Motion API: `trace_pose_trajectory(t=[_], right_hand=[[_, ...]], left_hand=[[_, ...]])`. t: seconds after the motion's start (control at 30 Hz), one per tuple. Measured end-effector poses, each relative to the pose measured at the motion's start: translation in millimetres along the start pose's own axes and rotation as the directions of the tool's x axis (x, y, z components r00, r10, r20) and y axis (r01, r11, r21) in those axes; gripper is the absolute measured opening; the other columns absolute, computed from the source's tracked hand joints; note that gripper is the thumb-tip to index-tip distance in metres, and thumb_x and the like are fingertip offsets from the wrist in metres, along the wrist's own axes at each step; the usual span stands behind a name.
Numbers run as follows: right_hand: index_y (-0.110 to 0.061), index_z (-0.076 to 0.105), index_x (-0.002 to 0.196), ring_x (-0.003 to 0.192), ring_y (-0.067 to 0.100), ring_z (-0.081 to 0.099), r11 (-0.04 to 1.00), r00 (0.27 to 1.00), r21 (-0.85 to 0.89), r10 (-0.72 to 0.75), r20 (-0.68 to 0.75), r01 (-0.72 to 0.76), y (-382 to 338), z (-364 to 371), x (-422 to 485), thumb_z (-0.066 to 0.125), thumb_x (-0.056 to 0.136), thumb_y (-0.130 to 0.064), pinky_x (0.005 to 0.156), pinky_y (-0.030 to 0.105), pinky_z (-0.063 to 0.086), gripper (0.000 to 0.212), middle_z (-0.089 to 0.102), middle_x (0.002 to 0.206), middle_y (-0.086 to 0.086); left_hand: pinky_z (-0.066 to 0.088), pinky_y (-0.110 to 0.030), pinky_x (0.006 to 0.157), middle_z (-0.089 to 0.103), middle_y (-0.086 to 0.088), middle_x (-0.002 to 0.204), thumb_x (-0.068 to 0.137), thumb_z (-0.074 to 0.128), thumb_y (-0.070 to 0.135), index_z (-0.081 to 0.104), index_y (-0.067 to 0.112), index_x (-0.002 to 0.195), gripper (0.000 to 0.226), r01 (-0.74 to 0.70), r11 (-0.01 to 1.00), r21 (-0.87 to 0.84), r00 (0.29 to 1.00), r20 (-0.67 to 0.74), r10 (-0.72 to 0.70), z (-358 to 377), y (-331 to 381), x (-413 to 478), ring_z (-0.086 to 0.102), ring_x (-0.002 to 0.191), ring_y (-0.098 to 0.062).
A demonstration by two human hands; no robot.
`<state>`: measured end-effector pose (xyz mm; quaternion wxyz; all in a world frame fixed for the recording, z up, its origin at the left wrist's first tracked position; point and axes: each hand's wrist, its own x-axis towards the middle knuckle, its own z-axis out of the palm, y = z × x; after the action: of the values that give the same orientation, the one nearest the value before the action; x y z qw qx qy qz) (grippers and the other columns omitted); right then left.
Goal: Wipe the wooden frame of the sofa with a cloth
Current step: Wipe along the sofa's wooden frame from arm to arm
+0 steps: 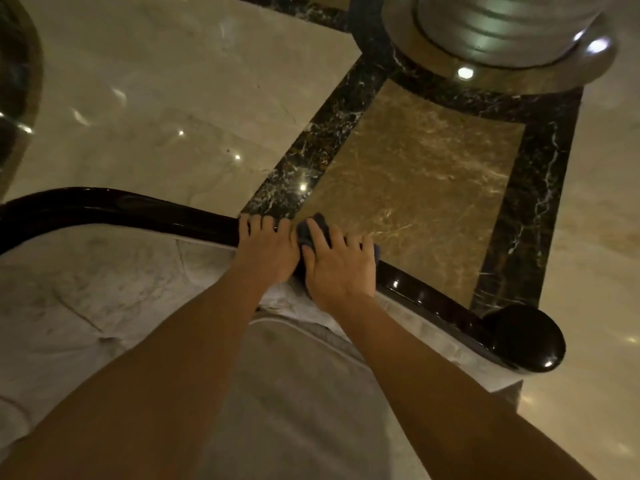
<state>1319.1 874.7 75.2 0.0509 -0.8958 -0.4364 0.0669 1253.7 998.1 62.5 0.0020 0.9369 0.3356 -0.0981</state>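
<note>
The right hand (337, 268) presses a dark cloth (308, 230) flat on the frame (121, 206); the left hand (266, 249), empty, curls over the rail just beside it. The glossy, rounded dark wood runs both ways from the grip, ending rightward in a scroll (526, 337).

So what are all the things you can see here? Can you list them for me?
Wooden frame: one, glossy dark brown, curving along the sofa's top edge to a round end at the right.
Sofa upholstery: one, pale grey, below the frame.
Cloth: one, dark blue-grey, on the frame under the right hand.
Marble floor: cream, with black-veined bands and a brown panel.
Column base: one, silvery, top right.
Left hand: one, bare, fingers over the frame.
Right hand: one, bare, pressing the cloth.
</note>
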Motion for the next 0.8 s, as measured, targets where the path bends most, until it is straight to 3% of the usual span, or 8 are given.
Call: trace_pose_trajectory(t=[0.17,0.23,0.3,0.4,0.5,0.6,0.73,0.8], right_hand=[[-0.03,0.026,0.153,0.13,0.037,0.044,0.995,0.997,0.06,0.076,0.011,-0.077,111,1,-86,0.025,0.103,-0.048,0.111,0.052,0.033,0.053,0.046,0.147,0.01],[-0.03,0.023,0.154,0.141,0.039,0.035,0.983,0.986,0.083,0.166,0.008,-0.166,140,5,-109,0.024,0.103,-0.049,0.117,0.054,0.026,0.055,0.038,0.156,0.012],[-0.032,0.022,0.154,0.148,0.04,0.023,0.955,0.963,0.131,0.268,-0.011,-0.265,124,12,-105,0.024,0.1,-0.051,0.122,0.056,0.016,0.057,0.029,0.162,0.011],[-0.035,0.022,0.154,0.152,0.041,0.014,0.943,0.959,0.205,0.277,-0.057,-0.26,96,18,-95,0.026,0.1,-0.051,0.122,0.057,0.009,0.057,0.025,0.165,0.008],[-0.038,0.013,0.156,0.154,0.037,0.003,0.967,0.978,0.16,0.208,-0.031,-0.201,150,23,-121,0.026,0.101,-0.052,0.124,0.057,0.007,0.058,0.015,0.167,0.006],[-0.038,0.008,0.156,0.154,0.033,-0.009,0.955,0.96,0.101,0.278,0.016,-0.278,209,23,-162,0.018,0.101,-0.056,0.123,0.058,0.003,0.059,0.005,0.169,0.003],[-0.035,0.014,0.156,0.154,0.034,-0.013,0.888,0.916,0.234,0.401,0.033,-0.397,171,27,-146,0.017,0.099,-0.054,0.121,0.056,-0.011,0.061,0.005,0.169,0.002],[-0.035,0.019,0.155,0.154,0.033,-0.008,0.904,0.934,0.247,0.356,0.014,-0.348,169,30,-143,0.017,0.099,-0.054,0.122,0.056,-0.009,0.059,0.008,0.169,0.001]], left_hand=[[0.011,-0.06,0.115,0.042,-0.025,0.143,0.1,0.009,0.048,0.044,0.014,0.133,0.059,0.056,0.998,-0.033,0.994,0.096,-0.053,-6,16,-4,0.031,0.135,-0.044],[0.014,-0.06,0.115,0.042,-0.024,0.144,0.096,0.006,0.05,0.041,0.014,0.139,0.067,-0.048,0.998,-0.041,0.995,0.086,0.052,-9,49,-9,0.033,0.133,-0.043],[0.014,-0.06,0.116,0.044,-0.022,0.144,0.094,0.007,0.051,0.041,0.015,0.141,0.068,-0.139,0.99,-0.029,0.987,0.071,0.141,-9,85,-13,0.036,0.132,-0.042],[0.013,-0.058,0.116,0.05,-0.019,0.139,0.096,0.01,0.056,0.046,0.016,0.133,0.066,-0.075,0.994,-0.081,0.995,0.057,0.08,-12,120,-15,0.041,0.13,-0.041],[0.017,-0.06,0.113,0.052,-0.023,0.135,0.097,0.012,0.056,0.047,0.012,0.129,0.065,-0.053,0.998,-0.046,0.996,0.064,0.056,-11,125,-12,0.043,0.127,-0.043],[0.019,-0.061,0.113,0.053,-0.026,0.132,0.098,0.013,0.055,0.048,0.01,0.128,0.064,-0.045,0.999,-0.031,0.998,0.047,0.046,-13,133,-17,0.043,0.125,-0.045],[0.028,-0.057,0.108,0.059,-0.021,0.125,0.099,0.018,0.052,0.055,0.012,0.118,0.058,-0.176,0.984,0.025,0.984,0.029,0.175,-20,183,-30,0.047,0.119,-0.041],[0.033,-0.051,0.102,0.06,-0.018,0.125,0.098,0.014,0.052,0.057,0.015,0.117,0.06,-0.235,0.971,0.046,0.972,0.013,0.235,-17,213,-35,0.048,0.117,-0.037]])
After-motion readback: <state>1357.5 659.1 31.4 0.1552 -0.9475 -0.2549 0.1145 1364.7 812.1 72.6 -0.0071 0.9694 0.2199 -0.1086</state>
